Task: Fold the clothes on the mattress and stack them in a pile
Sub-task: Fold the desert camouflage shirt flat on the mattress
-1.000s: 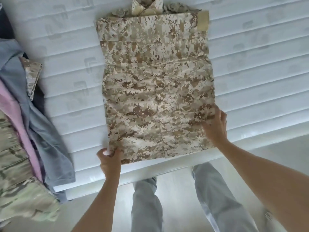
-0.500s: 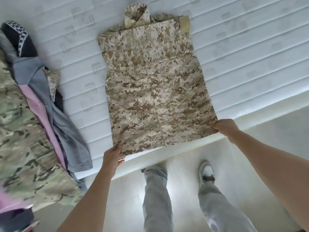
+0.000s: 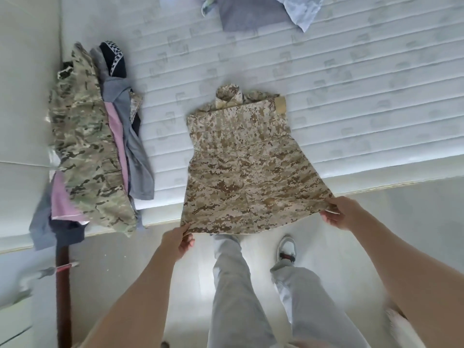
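Holding the hem of one camouflage shirt (image 3: 241, 169), we pinch its two near corners: left hand (image 3: 178, 241) at 7 o'clock of the garment, right hand (image 3: 340, 214) at 4 o'clock, fingers of each curled round the fabric edge.

Item: shirt, tan and brown pixel pattern, sleeves already tucked in, collar at 12 o'clock, tan tab at its 1 o'clock corner. It lies on the mattress (image 3: 351, 101), hem hanging past the near edge.

Risk, as we judge it: lifting the hem to fold it over could drag the whole shirt off the mattress edge, or let the tucked sleeves slip out, since only the corners are held. Uneven pull from either hand would skew the fold.

Also listed: the pile (image 3: 93, 151) at 9 o'clock, green camouflage on top, pink and grey layers fanned out beneath, leaning toward the edge; one more garment could tip it. Unfolded clothes (image 3: 253, 13) at 12 o'clock.
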